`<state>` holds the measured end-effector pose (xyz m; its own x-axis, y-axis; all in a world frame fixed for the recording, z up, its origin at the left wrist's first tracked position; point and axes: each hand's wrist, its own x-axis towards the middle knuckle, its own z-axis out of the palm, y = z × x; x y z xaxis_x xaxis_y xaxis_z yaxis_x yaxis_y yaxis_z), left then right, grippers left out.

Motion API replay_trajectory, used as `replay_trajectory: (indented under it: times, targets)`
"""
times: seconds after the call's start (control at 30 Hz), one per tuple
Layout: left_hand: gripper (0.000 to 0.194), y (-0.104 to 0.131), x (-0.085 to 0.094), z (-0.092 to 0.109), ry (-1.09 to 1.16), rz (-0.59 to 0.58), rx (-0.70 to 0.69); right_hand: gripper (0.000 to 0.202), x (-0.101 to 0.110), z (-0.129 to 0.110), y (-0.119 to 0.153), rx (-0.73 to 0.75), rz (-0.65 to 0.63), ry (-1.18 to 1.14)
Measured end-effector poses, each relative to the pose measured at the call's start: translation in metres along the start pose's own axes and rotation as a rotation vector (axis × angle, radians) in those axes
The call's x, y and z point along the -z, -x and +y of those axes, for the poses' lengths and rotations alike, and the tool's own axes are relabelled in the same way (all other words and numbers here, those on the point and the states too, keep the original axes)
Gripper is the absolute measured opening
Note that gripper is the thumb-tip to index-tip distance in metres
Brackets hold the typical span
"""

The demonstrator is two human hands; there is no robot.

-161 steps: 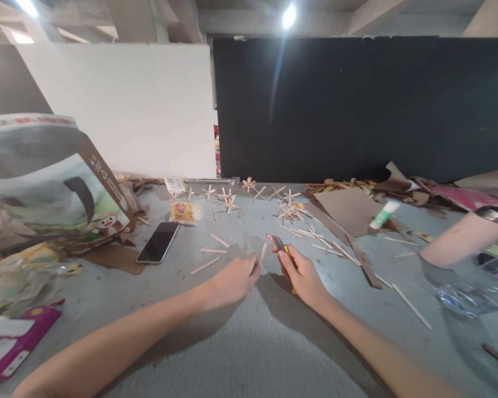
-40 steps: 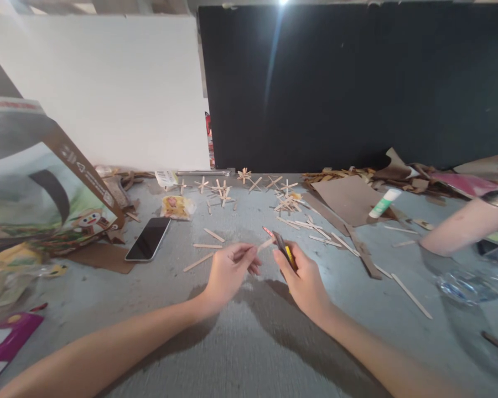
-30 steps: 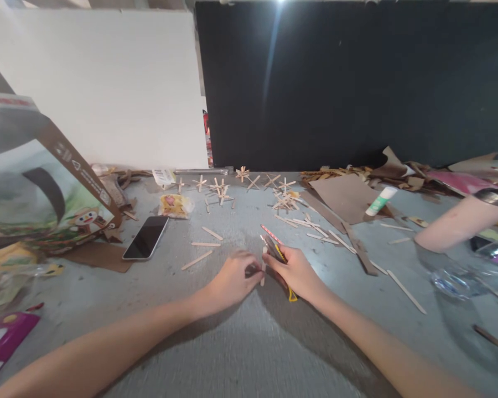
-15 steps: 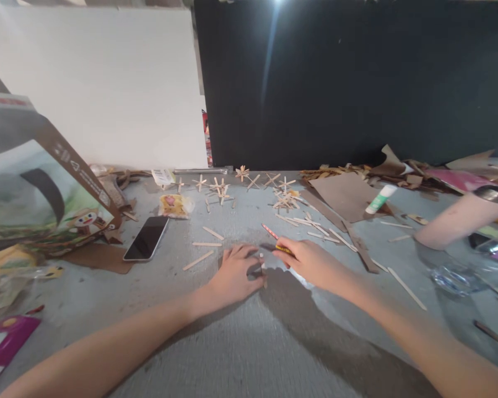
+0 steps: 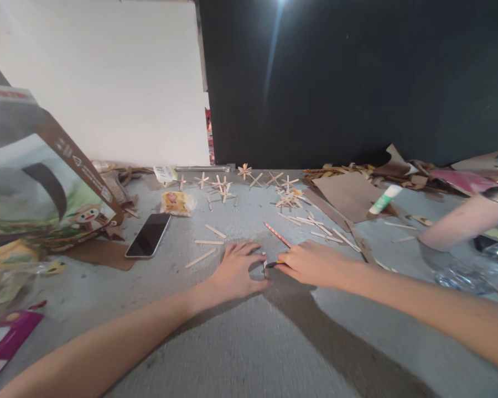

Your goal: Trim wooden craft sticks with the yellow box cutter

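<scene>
My left hand (image 5: 238, 272) lies on the grey table with its fingers spread. Its thumb and forefinger pin a short wooden craft stick (image 5: 265, 269) at the two ends. To the right, my right hand (image 5: 309, 262) grips a slim yellow tool with a dark tip (image 5: 274, 265), mostly hidden by the fingers, so its exact kind is unclear. That tip is at the stick, seemingly touching it. A red patterned pencil (image 5: 277, 234) lies just beyond my right hand, partly covered by it. Several loose craft sticks (image 5: 209, 242) lie left of my left hand.
Star-shaped stick pieces (image 5: 224, 188) stand along the back, near a pile of sticks (image 5: 290, 199). A phone (image 5: 149, 236) and a printed bag (image 5: 41, 182) are on the left. Cardboard (image 5: 346, 193), a glue stick (image 5: 385, 199) and a pink bottle (image 5: 460, 221) are on the right.
My right hand has moved slightly left and down, bringing the yellow tool's dark tip to the stick. More of the pencil shows. My left hand stays on the stick.
</scene>
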<state>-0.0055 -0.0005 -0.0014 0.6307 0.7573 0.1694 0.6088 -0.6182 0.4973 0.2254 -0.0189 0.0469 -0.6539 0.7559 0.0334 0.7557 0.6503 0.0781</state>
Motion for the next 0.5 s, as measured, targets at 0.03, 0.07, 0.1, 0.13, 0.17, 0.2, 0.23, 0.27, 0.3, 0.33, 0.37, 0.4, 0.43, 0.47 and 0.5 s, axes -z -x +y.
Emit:
replay_trajectory:
  times: [0.03, 0.07, 0.1, 0.13, 0.17, 0.2, 0.23, 0.27, 0.3, 0.33, 0.37, 0.4, 0.43, 0.47, 0.5]
  targets:
    - [0.055, -0.0001, -0.0002, -0.0003, 0.003, 0.002, -0.003, 0.02, -0.0003, 0.0003, 0.0, -0.004, 0.0, -0.007]
    - [0.055, -0.0001, -0.0003, -0.0006, 0.006, 0.005, -0.004, 0.02, -0.0006, 0.0008, 0.0001, -0.007, -0.008, -0.008]
    - [0.055, -0.0002, -0.0004, -0.0007, 0.007, 0.007, -0.005, 0.021, -0.0011, 0.0013, 0.0003, -0.01, -0.021, -0.003]
    - [0.056, -0.0003, -0.0004, -0.0007, 0.007, 0.006, -0.004, 0.022, -0.0016, 0.002, 0.0004, -0.014, -0.034, 0.006]
    - [0.056, -0.0004, -0.0004, -0.0006, 0.005, 0.002, -0.002, 0.022, -0.0021, 0.0026, 0.0005, -0.018, -0.046, 0.014]
    - [0.057, -0.0004, -0.0003, -0.0003, 0.001, -0.004, 0.002, 0.023, -0.0025, 0.0032, 0.0005, -0.02, -0.052, 0.018]
    - [0.058, -0.0005, -0.0002, -0.0001, -0.004, -0.01, 0.006, 0.023, -0.0026, 0.0037, 0.0005, -0.02, -0.052, 0.013]
    - [0.058, -0.0005, -0.0001, 0.0002, -0.008, -0.012, 0.009, 0.023, -0.0025, 0.004, 0.0004, -0.021, -0.047, 0.001]
    - [0.058, -0.0004, -0.0001, 0.0004, -0.009, -0.012, 0.008, 0.023, -0.0021, 0.0041, 0.0002, -0.021, -0.044, -0.014]
    - [0.057, -0.0004, -0.0001, 0.0004, -0.008, -0.009, 0.007, 0.023, -0.0014, 0.0041, -0.0001, -0.023, -0.046, -0.026]
    - [0.057, -0.0004, -0.0002, 0.0003, -0.005, -0.005, 0.005, 0.024, -0.0003, 0.0039, -0.0005, -0.027, -0.053, -0.032]
    - [0.056, -0.0003, -0.0004, 0.0001, -0.002, -0.001, 0.003, 0.023, 0.0009, 0.0036, -0.0008, -0.032, -0.067, -0.033]
    - [0.056, -0.0003, -0.0005, -0.0002, -0.002, 0.0, 0.003, 0.023, 0.0022, 0.0033, -0.0012, -0.035, -0.083, -0.031]
    - [0.057, -0.0002, -0.0005, -0.0005, -0.003, -0.001, 0.003, 0.023, 0.0035, 0.0031, -0.0016, -0.039, -0.093, -0.032]
    - [0.057, -0.0002, -0.0005, -0.0008, -0.005, -0.003, 0.003, 0.022, 0.0046, 0.0029, -0.0019, -0.04, -0.091, -0.042]
